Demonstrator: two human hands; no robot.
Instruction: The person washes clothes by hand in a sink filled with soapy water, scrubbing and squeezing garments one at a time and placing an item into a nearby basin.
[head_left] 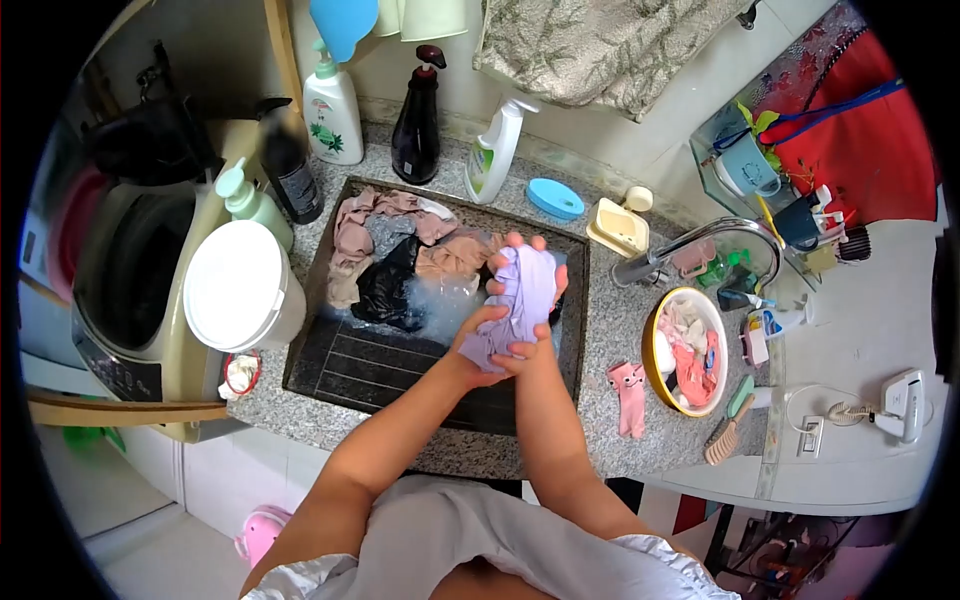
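Lavender cloth (525, 292): above sink (365, 362), bunched in grip of left hand (476, 342) (lower end) and right hand (560, 280) (upper end), apparently gathered for firm hold. Pink sock (630, 402): on surface (603, 448) beside basin (651, 352), seemingly set clear of sink.

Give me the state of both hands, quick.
Left hand: closed around the lower end of the lilac cloth.
Right hand: closed on the same cloth, higher up.

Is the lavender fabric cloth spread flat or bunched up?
Bunched up: creases and gathered folds run through the lavender fabric cloth.
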